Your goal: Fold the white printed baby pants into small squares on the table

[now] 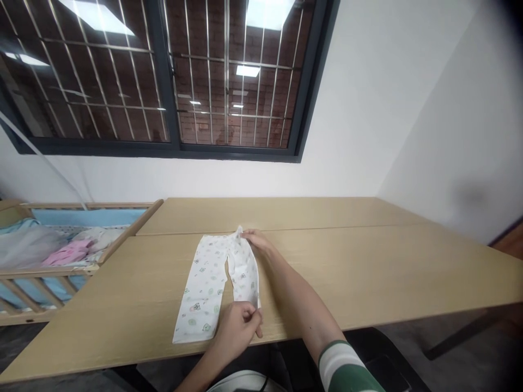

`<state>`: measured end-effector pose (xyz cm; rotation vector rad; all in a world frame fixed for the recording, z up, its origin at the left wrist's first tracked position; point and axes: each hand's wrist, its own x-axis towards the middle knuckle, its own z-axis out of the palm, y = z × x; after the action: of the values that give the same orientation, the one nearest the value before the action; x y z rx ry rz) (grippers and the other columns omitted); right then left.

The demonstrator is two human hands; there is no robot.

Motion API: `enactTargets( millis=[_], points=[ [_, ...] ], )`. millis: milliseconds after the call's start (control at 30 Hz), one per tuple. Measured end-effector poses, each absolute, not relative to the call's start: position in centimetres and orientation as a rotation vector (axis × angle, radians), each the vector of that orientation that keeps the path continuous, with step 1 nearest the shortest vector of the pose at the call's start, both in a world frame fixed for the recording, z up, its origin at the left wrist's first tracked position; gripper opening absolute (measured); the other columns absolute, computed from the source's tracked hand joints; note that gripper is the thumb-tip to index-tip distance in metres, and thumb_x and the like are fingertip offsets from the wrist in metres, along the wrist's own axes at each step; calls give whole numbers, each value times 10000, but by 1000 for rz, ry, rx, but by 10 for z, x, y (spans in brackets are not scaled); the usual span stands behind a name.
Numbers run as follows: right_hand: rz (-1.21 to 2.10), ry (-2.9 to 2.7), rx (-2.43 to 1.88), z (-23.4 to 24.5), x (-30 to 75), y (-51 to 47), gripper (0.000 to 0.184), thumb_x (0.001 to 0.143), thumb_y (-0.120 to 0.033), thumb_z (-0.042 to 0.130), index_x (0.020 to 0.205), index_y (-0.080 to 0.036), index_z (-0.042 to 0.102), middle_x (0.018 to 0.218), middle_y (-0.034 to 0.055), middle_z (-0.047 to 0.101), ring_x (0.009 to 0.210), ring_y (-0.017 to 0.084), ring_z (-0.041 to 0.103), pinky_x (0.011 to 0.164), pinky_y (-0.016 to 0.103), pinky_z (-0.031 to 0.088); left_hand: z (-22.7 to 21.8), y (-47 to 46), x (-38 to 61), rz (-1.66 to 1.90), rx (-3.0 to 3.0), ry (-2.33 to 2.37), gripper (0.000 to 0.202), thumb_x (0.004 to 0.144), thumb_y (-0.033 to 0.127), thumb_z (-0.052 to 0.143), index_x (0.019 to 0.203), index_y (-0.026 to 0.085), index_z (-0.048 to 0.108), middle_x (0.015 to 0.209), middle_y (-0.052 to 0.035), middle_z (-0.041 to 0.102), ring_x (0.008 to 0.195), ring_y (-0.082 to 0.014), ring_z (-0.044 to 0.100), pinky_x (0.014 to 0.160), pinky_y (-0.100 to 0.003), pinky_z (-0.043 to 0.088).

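A pair of small white baby trousers (204, 283) with a scattered green and dark print lies on the wooden table, waistband away from me. The leg on the left is spread flat, while the one on the right is narrower and slightly bunched. My right hand (256, 239) reaches across to the far right corner of the waistband, its fingers closed on the raised cloth there. Near the table's front edge, my left hand (241, 324) is closed in a pinch at the hem of the right trouser leg, partly covering it.
The wooden table (347, 261) extends to both sides, with a seam across its rear part. At left stands a wooden crib (47, 269) holding pink cloth (69, 252) and pale bedding. Behind the table are a white wall and a barred window (175, 149).
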<state>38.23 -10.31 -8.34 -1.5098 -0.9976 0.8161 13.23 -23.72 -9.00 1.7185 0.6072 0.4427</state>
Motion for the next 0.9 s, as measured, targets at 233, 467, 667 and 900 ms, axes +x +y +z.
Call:
enactTargets(
  millis=[233, 467, 667, 900],
  points=[
    [760, -1073, -1488, -73, 329, -62, 284, 703, -406, 754, 695, -166, 604, 640, -12, 595, 593, 116, 526, 583, 231, 412, -83, -227, 79, 593, 1510, 706, 554, 816, 710, 528, 655, 183, 589, 569, -29, 635, 428, -102, 403, 454, -244, 295],
    [636, -1131, -1639, -91, 272, -29, 232, 729, -363, 723, 695, -185, 579, 660, -26, 593, 636, 126, 555, 606, 229, 414, -94, -211, 27, 627, 1573, 879, 605, 795, 769, 527, 613, 195, 587, 561, -17, 613, 485, -130, 465, 500, -251, 343],
    [509, -1225, -1836, -98, 239, -16, 152, 740, -292, 696, 672, -210, 587, 683, -21, 631, 741, 159, 583, 729, 267, 421, -105, -187, -10, 607, 1696, 1009, 647, 780, 822, 489, 603, 207, 575, 563, -24, 617, 574, -182, 569, 568, -269, 411],
    [447, -1347, -1994, -102, 221, -10, 75, 759, -216, 649, 706, -206, 597, 752, 15, 678, 853, 203, 600, 896, 344, 382, -133, -172, -31, 544, 1923, 1152, 559, 881, 673, 440, 577, 210, 515, 536, 0, 545, 549, -173, 531, 557, -270, 357]
  ],
)
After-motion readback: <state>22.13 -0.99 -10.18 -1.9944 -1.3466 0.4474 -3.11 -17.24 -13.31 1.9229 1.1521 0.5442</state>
